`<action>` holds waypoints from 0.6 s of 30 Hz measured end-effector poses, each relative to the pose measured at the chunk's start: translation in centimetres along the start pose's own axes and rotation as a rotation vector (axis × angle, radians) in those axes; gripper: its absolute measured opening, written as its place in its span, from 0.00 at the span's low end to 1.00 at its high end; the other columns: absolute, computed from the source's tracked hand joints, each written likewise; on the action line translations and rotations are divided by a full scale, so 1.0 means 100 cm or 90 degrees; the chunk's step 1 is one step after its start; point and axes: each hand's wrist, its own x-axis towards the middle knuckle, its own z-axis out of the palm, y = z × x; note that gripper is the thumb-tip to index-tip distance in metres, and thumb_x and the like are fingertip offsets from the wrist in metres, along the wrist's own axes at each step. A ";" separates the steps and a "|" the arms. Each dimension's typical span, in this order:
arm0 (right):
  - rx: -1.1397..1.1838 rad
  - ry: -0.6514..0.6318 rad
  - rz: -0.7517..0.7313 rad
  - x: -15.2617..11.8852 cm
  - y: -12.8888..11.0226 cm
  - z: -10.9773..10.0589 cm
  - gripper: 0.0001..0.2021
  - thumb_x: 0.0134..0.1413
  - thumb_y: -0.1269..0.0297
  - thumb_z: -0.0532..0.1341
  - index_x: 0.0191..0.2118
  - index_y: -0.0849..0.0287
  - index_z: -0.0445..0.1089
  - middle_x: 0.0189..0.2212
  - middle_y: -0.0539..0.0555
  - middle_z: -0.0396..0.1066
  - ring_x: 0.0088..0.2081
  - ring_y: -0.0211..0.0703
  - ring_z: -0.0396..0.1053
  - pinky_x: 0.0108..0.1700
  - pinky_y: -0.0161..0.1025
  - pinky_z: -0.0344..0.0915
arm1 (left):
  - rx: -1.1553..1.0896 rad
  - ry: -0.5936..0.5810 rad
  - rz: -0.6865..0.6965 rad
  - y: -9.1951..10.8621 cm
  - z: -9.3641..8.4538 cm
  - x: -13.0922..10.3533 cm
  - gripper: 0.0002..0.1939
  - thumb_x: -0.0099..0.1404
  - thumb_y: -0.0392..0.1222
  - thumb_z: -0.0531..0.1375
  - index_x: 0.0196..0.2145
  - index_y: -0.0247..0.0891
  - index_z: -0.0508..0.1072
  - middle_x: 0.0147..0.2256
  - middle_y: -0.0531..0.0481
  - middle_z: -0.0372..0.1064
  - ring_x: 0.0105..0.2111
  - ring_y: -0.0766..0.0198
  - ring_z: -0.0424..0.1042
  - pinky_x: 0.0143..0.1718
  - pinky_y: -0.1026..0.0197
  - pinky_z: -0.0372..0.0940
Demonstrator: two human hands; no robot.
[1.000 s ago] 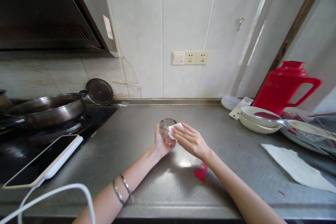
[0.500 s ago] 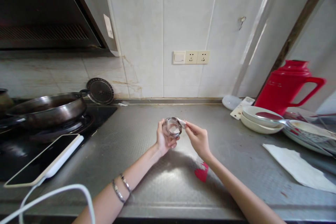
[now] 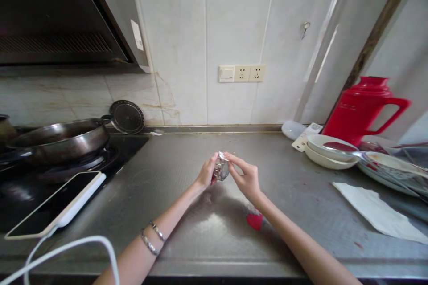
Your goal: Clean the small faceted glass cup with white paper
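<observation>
Just above the middle of the counter, my left hand (image 3: 206, 173) is closed round the side of a small clear glass jar (image 3: 221, 169). The jar is tilted so that its side faces me. My right hand (image 3: 246, 177) pinches a small white wad of tissue (image 3: 222, 156) against the jar's upper edge. Fingers cover much of the tissue, so its full shape is hidden. A torn red heart-shaped sticker (image 3: 254, 221) lies on the metal counter (image 3: 167, 160) below my right wrist.
On the left, a steel pan (image 3: 63, 140) sits on the black stove, with a phone (image 3: 55, 205) and white cable nearer me. At right are a red thermos (image 3: 359, 107), stacked bowls (image 3: 331, 153), a patterned plate (image 3: 391, 173) and a paper sheet (image 3: 374, 209).
The jar has turned from showing its round opening to showing its side. My right fingers and the tissue have moved left, onto its upper edge.
</observation>
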 end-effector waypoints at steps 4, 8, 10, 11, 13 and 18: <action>-0.044 -0.035 -0.150 -0.001 0.001 0.004 0.17 0.58 0.74 0.55 0.50 0.54 0.70 0.46 0.55 0.74 0.51 0.46 0.70 0.55 0.46 0.68 | -0.035 0.008 -0.036 -0.001 0.001 -0.001 0.28 0.66 0.59 0.45 0.24 0.34 0.69 0.11 0.54 0.56 0.08 0.72 0.50 0.10 0.66 0.41; -0.083 -0.128 -0.283 -0.003 0.000 0.006 0.19 0.58 0.75 0.55 0.54 0.57 0.67 0.48 0.56 0.73 0.56 0.46 0.65 0.57 0.47 0.67 | -0.129 0.001 -0.090 -0.002 0.002 0.000 0.30 0.66 0.62 0.44 0.22 0.35 0.67 0.09 0.54 0.53 0.08 0.71 0.49 0.10 0.65 0.41; -0.097 -0.167 -0.341 -0.004 -0.002 0.006 0.18 0.58 0.75 0.55 0.53 0.60 0.67 0.47 0.57 0.74 0.56 0.46 0.64 0.57 0.46 0.67 | -0.206 0.004 -0.118 0.000 0.002 0.001 0.29 0.64 0.63 0.46 0.18 0.37 0.62 0.10 0.54 0.54 0.09 0.72 0.52 0.11 0.66 0.44; -0.104 -0.182 -0.364 -0.004 -0.004 0.006 0.17 0.57 0.75 0.56 0.53 0.61 0.67 0.45 0.57 0.75 0.56 0.46 0.65 0.57 0.46 0.67 | -0.245 0.011 -0.127 0.001 0.002 0.001 0.29 0.64 0.63 0.48 0.18 0.37 0.61 0.11 0.54 0.55 0.11 0.71 0.54 0.12 0.67 0.46; -0.122 -0.206 -0.405 -0.003 -0.006 0.004 0.16 0.57 0.76 0.56 0.51 0.63 0.68 0.44 0.57 0.75 0.55 0.45 0.66 0.58 0.45 0.67 | -0.304 0.034 -0.143 0.005 0.002 0.000 0.28 0.63 0.62 0.49 0.19 0.36 0.63 0.14 0.52 0.60 0.14 0.70 0.60 0.14 0.68 0.53; -0.170 -0.251 -0.458 0.001 -0.007 -0.002 0.14 0.58 0.74 0.56 0.50 0.64 0.68 0.45 0.59 0.75 0.54 0.46 0.67 0.58 0.46 0.66 | -0.353 0.072 -0.150 0.016 0.003 -0.005 0.29 0.63 0.63 0.47 0.28 0.32 0.71 0.21 0.46 0.68 0.20 0.64 0.69 0.21 0.65 0.62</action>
